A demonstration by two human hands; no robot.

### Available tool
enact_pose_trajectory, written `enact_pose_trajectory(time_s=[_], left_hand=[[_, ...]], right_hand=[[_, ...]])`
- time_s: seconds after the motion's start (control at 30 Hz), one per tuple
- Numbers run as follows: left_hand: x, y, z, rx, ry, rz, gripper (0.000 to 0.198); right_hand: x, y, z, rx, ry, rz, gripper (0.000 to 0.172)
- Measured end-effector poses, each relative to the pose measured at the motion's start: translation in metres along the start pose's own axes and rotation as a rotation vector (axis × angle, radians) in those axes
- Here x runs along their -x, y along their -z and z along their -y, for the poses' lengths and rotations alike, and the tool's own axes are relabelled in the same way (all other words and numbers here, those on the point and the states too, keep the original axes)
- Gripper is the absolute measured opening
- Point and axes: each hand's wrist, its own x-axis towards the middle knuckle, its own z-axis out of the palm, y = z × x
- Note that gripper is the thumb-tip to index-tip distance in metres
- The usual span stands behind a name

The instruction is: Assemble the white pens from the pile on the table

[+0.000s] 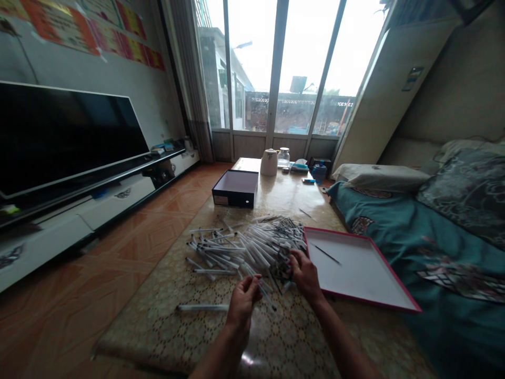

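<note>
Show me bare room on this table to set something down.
Freest is the patterned tablecloth below the lone white pen, left of the left hand. The white pink-rimmed tray has room around its single dark rod. More lies right of the black open box. The heap of white pens at the right hand is crowded.

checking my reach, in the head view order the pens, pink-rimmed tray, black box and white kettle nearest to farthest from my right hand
From the right hand:
1. Pile of pens, touching the hand
2. Pink-rimmed tray, to its right
3. Black box, up the table, left
4. White kettle, far table end
</note>
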Motion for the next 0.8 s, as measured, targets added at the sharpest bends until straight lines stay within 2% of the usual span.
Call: enact_pose_trajectory(time_s=[0.1, 0.2, 0.3, 0.57, 0.7, 0.8], left_hand=[[0.006, 0.007, 0.009, 0.145, 0.058, -0.101, 0.015], [0.01, 0.008, 0.012, 0.228, 0.063, -0.143, 0.005], [0.012, 0.007, 0.012, 0.25, 0.054, -0.126, 0.005], [0.01, 0.004, 0.016, 0.203, 0.016, -0.151, 0.002], [0.009, 0.003, 0.018, 0.192, 0.003, -0.165, 0.004], [0.009, 0.003, 0.018, 0.202, -0.013, -0.171, 0.005]], right_hand=[[0.036, -0.007, -0.009, 0.0, -0.019, 0.188, 0.04], [0.063, -0.018, -0.018, 0.013, -0.009, 0.244, 0.047], [0.073, -0.025, -0.023, 0.011, -0.016, 0.279, 0.05], [0.073, -0.025, -0.023, -0.024, -0.004, 0.236, 0.042], [0.079, -0.021, -0.019, -0.065, 0.001, 0.171, 0.036], [0.08, -0.021, -0.019, -0.067, 0.005, 0.148, 0.04]])
